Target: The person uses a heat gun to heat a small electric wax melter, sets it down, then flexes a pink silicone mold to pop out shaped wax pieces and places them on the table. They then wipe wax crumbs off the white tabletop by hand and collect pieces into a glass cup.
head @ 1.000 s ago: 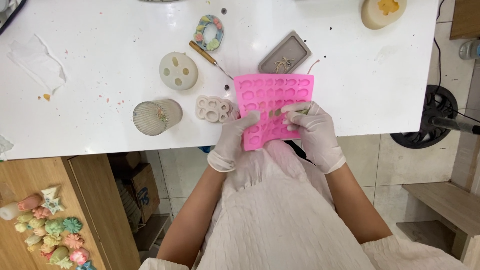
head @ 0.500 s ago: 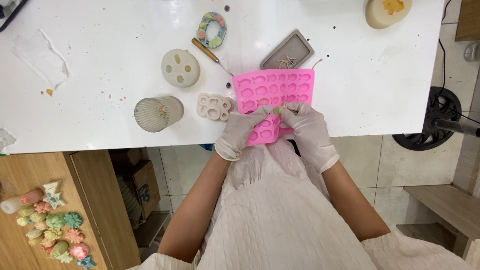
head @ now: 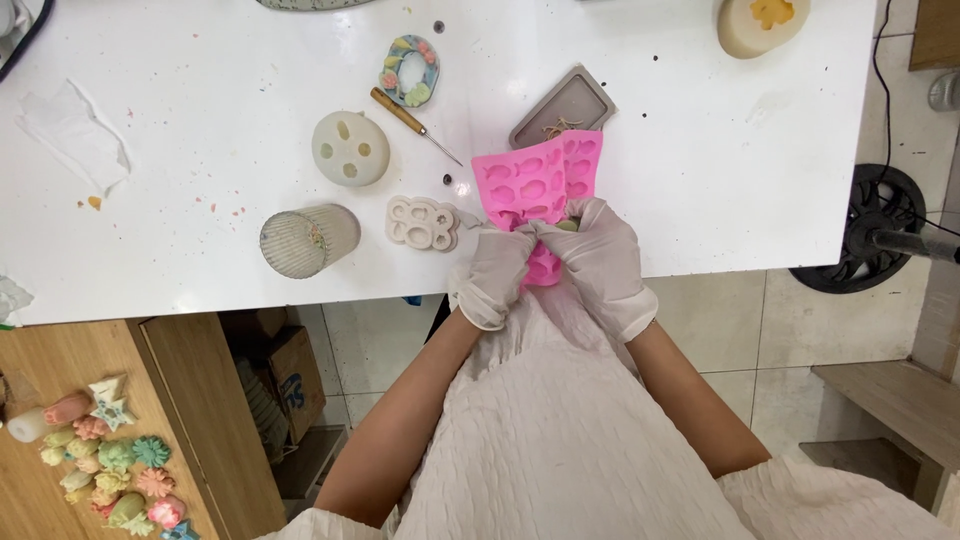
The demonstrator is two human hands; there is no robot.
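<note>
Left hand (head: 497, 270), white-gloved: at near edge of white table (head: 200, 60), fingers closed, pinching near end of pink silicone mould (head: 535, 185).
Right hand (head: 600, 258), white-gloved: touching left hand, fingers closed on same near end of mould.
Pink silicone mould: held up off near edge, folded lengthwise, small shaped cavities showing; far end overlapping grey rectangular tray mould (head: 562, 104).
Cream flat mould (head: 423, 222), looped outline: on table just left of left hand, near the near edge.
Ribbed glass cup (head: 308, 240): lying on its side, left of cream mould, close to near edge.
Round cream mould (head: 350, 148), three cavities: farther in, well left of pink mould.
Wooden-handled awl (head: 412, 124): lying aslant between round mould and tray mould.
Ring-shaped pastel piece (head: 409, 71): just beyond awl.
Crumpled white tissue (head: 72, 135): toward left edge.
Round cream mould with yellow centre (head: 760, 22): at far edge, toward right.
Pastel flower-shaped pieces (head: 105, 470): grouped on wooden surface below table, far left.
</note>
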